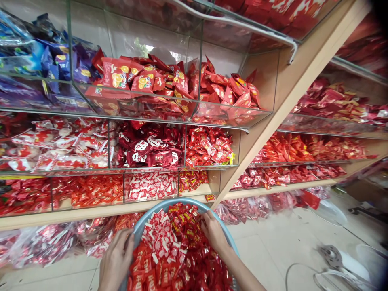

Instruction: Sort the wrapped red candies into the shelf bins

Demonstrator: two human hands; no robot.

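Note:
A blue plastic basin (140,223) is in front of me, filled with wrapped candies in separate heaps. Inside it are white-and-red candies (162,234), dark red candies with yellow print (187,221), bright red packets (153,268) and glossy deep red ones (204,266). My left hand (117,258) is at the basin's left rim, its fingers closed over the edge. Reaching across the right side, my right hand (214,231) has curled fingers down at the yellow-printed candies. What lies between those fingertips is hidden.
Shelves with clear bins of red packets (145,79), maroon packets (151,147) and white-and-red candies (151,185) rise ahead. A slanted wooden upright (273,117) divides them. Plastic bags of candy (48,242) line the floor below. A white appliance with a cable (348,262) lies at right.

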